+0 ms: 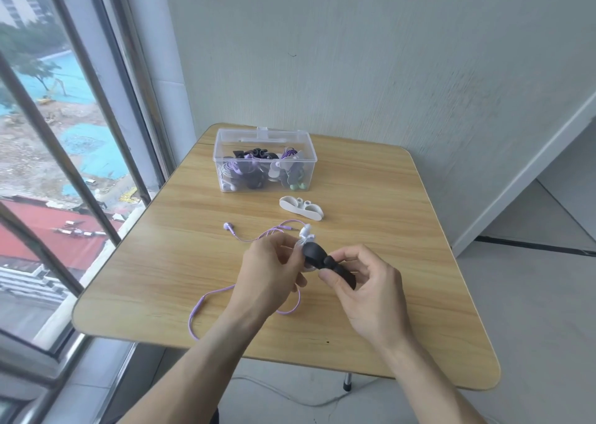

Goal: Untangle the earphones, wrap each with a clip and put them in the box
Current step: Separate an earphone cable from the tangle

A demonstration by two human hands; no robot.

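Two hands meet above the near middle of the table [371,191], both curled around one black clip [325,260]. The left hand [267,272] pinches the clip's rounded left end together with a small white bundle [306,236] that pokes out above its fingers; whether that bundle is a wound white earphone or only part of one cannot be made out. The right hand [364,281] grips the clip's right end between thumb and forefinger, its other fingers folded behind, and much of that end is hidden under the thumb.

One purple earphone [206,298] lies loose on the wood. Its cable loops out from under the left hand toward the near left table edge, comes back beneath the wrist, and another stretch runs up and left to a single visible earbud; a thin plug end shows just above the left fingers. The second earbud is not to be seen, and the hand covers where the strands join.

One white clip [301,209] lies beyond the hands, apart from them, just in front of the box [222,152]. This one clear plastic box, lid off or folded back, stands at the far side of the table and holds a heap of wrapped earphones in purple, black, white and green; they overlap too much to count.

A window [80,133] fills the left side, a pale wall [387,52] the back.
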